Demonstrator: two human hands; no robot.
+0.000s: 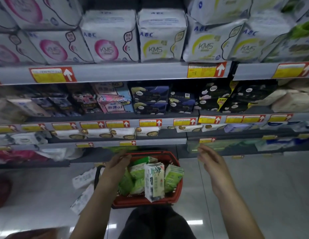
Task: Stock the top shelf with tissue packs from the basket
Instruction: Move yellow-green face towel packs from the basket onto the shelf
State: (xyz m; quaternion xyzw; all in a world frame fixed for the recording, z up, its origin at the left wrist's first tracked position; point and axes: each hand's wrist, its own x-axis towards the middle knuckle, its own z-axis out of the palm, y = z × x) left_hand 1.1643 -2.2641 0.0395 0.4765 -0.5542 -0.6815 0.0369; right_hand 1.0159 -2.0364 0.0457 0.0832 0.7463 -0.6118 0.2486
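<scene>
A red plastic basket (178, 188) stands on the floor in front of the shelving, filled with green and white tissue packs (153, 181). My left hand (118, 163) hangs over the basket's left side, fingers loosely apart, holding nothing. My right hand (210, 161) is raised to the right of the basket, open and empty, in front of a low shelf. The top shelf (115, 72) near the upper part of the view carries white ABC KMS packs (107, 47) in a full row.
Several lower shelves hold dark, pink and white packs behind price tags. A few white packs (84, 178) lie on the floor left of the basket, by its black handle. A dark red object (2, 192) sits at the far left. Pale floor tiles spread to the right.
</scene>
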